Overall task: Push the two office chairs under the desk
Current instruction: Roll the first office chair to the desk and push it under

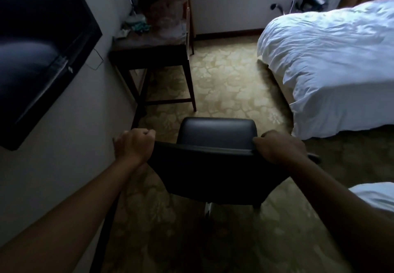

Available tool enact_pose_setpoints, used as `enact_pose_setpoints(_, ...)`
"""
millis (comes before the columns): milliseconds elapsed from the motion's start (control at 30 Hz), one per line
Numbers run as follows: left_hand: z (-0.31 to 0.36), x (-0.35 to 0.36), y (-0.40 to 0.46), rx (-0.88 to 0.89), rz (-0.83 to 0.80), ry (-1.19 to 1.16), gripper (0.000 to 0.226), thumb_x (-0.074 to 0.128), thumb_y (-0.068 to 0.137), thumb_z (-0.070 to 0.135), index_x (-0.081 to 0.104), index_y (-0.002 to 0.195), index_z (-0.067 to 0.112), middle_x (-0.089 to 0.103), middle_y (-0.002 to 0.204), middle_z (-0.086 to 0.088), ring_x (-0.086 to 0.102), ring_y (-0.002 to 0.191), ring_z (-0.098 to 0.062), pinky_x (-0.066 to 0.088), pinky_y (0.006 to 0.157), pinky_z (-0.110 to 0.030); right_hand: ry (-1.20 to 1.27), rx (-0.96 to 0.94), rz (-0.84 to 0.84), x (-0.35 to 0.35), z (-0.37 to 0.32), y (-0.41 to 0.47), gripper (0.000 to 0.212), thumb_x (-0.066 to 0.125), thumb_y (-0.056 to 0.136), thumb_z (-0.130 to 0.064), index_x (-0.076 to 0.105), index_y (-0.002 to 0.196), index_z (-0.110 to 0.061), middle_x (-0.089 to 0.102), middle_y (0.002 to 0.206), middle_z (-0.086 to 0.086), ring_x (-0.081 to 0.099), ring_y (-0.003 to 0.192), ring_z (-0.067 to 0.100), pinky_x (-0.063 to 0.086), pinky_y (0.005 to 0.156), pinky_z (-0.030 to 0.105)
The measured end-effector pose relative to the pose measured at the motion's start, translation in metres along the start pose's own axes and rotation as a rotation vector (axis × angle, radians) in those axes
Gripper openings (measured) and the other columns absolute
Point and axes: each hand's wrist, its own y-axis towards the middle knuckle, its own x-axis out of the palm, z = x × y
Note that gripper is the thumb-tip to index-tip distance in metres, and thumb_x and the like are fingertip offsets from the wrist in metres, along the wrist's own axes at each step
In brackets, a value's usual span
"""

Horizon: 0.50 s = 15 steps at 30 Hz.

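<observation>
A black leather chair (215, 134) stands right in front of me, its seat facing away toward the desk. My left hand (133, 145) grips the left end of the backrest's top edge, fingers curled over it. My right hand (279, 146) grips the right end the same way. The dark wooden desk (149, 47) stands ahead against the left wall, with open space between its legs and a strip of carpet between it and the chair. Only one chair is in view.
A black TV (40, 49) hangs on the left wall. Plastic bags and cloths (162, 17) lie on the desk. A bed with a white duvet (332, 59) fills the right side. Patterned carpet (230, 81) runs between bed and desk.
</observation>
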Motion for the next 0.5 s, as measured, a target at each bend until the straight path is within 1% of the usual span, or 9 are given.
enact_pose_setpoints(67,-0.003,0.0,0.025,0.011,0.015,-0.005,0.043,0.033,0.087,0.037,0.073,0.082,0.02,0.068,0.11,-0.016,0.056,0.103,-0.038,0.039,0.089,-0.041,-0.006,0.016,0.028,0.0,-0.011,0.011,0.045,0.036,0.083,-0.05,0.065,0.097,-0.019,0.065,0.104,0.01,0.054,0.08,0.026,0.034,0.066,0.035)
enact_pose_setpoints(133,-0.009,0.001,0.054,0.031,0.01,-0.009,0.037,0.039,0.09,0.033,0.073,0.079,0.021,0.069,0.108,-0.016,0.056,0.101,-0.037,0.037,0.085,-0.041,0.006,0.035,0.023,0.001,-0.025,0.024,0.045,0.036,0.083,-0.051,0.065,0.096,-0.019,0.064,0.101,0.009,0.055,0.081,0.026,0.034,0.065,0.035)
enact_pose_setpoints(233,-0.016,0.001,0.096,0.08,0.004,-0.027,0.042,0.031,0.082,0.039,0.067,0.07,0.02,0.069,0.106,-0.015,0.056,0.1,-0.037,0.037,0.083,-0.041,0.04,0.044,0.091,0.004,-0.05,0.038,0.041,0.037,0.084,-0.049,0.064,0.085,-0.018,0.063,0.088,0.007,0.057,0.076,0.025,0.034,0.061,0.033)
enact_pose_setpoints(300,-0.019,-0.002,0.126,0.115,0.022,-0.046,0.041,0.027,0.075,0.041,0.062,0.063,0.024,0.069,0.105,-0.016,0.056,0.099,-0.039,0.038,0.085,-0.041,0.119,0.068,0.214,0.006,-0.068,0.045,0.037,0.038,0.086,-0.046,0.06,0.074,-0.019,0.06,0.076,0.006,0.057,0.07,0.025,0.036,0.061,0.033)
enact_pose_setpoints(333,-0.02,-0.001,0.134,0.134,0.031,-0.056,0.042,0.027,0.074,0.042,0.064,0.064,0.025,0.07,0.104,-0.016,0.057,0.099,-0.039,0.038,0.085,-0.041,0.153,0.076,0.272,0.006,-0.073,0.045,0.036,0.039,0.086,-0.044,0.057,0.068,-0.019,0.058,0.072,0.006,0.056,0.067,0.026,0.037,0.06,0.033)
enact_pose_setpoints(433,-0.036,-0.001,0.186,0.193,0.017,-0.068,0.051,0.025,0.074,0.045,0.071,0.076,0.024,0.071,0.103,-0.014,0.057,0.098,-0.038,0.036,0.081,-0.039,0.239,0.135,0.412,0.01,-0.111,0.065,0.036,0.042,0.087,-0.038,0.052,0.058,-0.017,0.055,0.061,0.007,0.054,0.058,0.026,0.037,0.057,0.033)
enact_pose_setpoints(500,-0.039,-0.001,0.212,0.192,-0.004,-0.04,0.052,0.024,0.074,0.045,0.071,0.077,0.022,0.07,0.103,-0.016,0.057,0.098,-0.038,0.035,0.08,-0.039,0.265,0.173,0.441,0.01,-0.126,0.08,0.038,0.041,0.084,-0.039,0.052,0.055,-0.016,0.054,0.058,0.007,0.053,0.056,0.026,0.038,0.056,0.032)
